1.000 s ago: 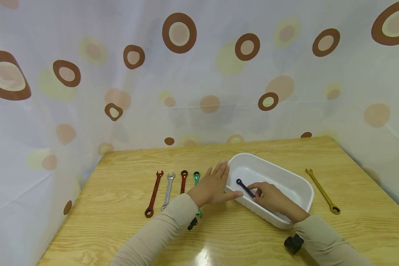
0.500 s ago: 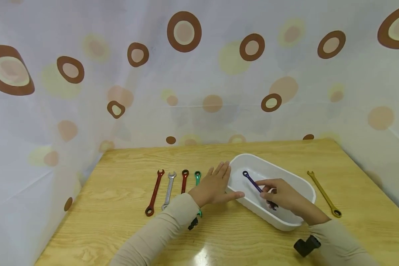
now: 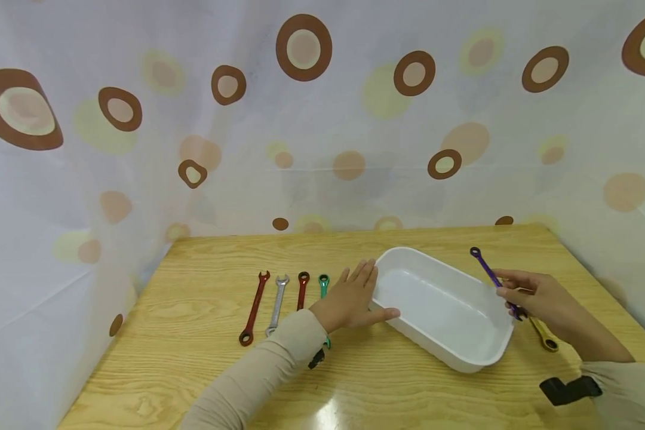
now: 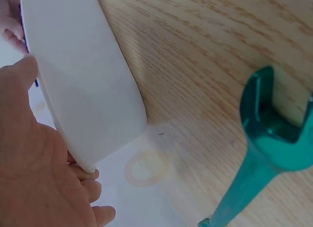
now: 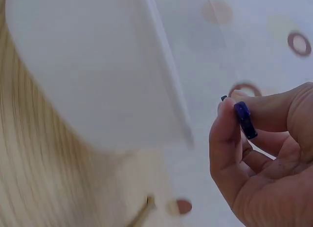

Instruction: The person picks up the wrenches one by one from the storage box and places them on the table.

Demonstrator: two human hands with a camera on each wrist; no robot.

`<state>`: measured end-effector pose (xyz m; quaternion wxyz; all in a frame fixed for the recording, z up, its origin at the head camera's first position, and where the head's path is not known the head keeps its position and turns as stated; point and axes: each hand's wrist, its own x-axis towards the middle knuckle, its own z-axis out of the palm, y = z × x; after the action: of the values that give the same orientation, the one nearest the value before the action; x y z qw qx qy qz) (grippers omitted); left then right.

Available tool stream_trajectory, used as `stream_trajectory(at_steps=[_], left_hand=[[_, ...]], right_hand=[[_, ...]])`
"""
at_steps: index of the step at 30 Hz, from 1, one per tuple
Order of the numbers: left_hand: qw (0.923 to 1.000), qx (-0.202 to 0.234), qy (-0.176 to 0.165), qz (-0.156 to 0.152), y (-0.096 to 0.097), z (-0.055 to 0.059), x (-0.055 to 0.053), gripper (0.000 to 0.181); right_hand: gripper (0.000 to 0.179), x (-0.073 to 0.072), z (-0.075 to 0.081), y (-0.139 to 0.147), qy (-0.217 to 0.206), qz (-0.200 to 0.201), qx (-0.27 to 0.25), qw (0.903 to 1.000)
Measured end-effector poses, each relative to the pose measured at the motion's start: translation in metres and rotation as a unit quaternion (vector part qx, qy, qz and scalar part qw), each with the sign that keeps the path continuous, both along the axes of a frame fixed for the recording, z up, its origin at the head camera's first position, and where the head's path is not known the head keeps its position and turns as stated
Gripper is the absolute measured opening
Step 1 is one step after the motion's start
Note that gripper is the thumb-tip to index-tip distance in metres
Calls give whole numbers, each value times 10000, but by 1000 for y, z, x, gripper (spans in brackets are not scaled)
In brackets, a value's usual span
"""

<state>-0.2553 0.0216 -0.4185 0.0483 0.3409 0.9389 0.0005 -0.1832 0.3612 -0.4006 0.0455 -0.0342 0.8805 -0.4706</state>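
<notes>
My right hand (image 3: 548, 301) pinches a purple combination wrench (image 3: 485, 267) between thumb and fingers, just past the right end of a white plastic tub (image 3: 435, 304). The wrench is tilted in the air, ring end up and away, open end below the fingers. In the right wrist view the purple wrench (image 5: 246, 122) shows end-on, above the tub's rim. My left hand (image 3: 352, 301) lies with straight fingers against the tub's left end, its thumb along the near rim. Nothing lies inside the tub. Below the right hand, a gold wrench (image 3: 546, 337) is partly hidden.
Left of the tub lie a red wrench (image 3: 255, 307), a silver wrench (image 3: 277, 304), a shorter red wrench (image 3: 302, 291) and a green wrench (image 3: 323, 286), the last two partly under the left arm. A patterned curtain (image 3: 349, 197) hangs behind the wooden table (image 3: 193, 310).
My right hand has lifted the purple wrench out of the tub and carried it right, over the tub's right end. The left hand stays at the tub's left end.
</notes>
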Motion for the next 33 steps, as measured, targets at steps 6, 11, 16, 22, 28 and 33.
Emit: stream_trajectory(at_steps=[6,11,16,22,28,33], left_hand=[[10000,-32,-43,21,-1,0,0,103],[9999,-99,19,28,0,1,-1,103],[9999,-98,-14,37,0,2,-1,102],[9999,-114,-77,23,0,0,-1,102],[9999,-148,-57,42,0,1,-1,102],[9999,-128,-79,33,-1,2,0,102]], right_hand=[[37,1,-20,55,207,-310,81,9993],[45,0,-36,78,118,-480,600,9970],[60,-2,-51,87,-261,-576,885,9941],[60,-3,-57,90,-172,-541,1959,9790],[54,-5,-51,87,134,-457,2808,9586],[53,-6,-51,86,141,-506,2886,9560]])
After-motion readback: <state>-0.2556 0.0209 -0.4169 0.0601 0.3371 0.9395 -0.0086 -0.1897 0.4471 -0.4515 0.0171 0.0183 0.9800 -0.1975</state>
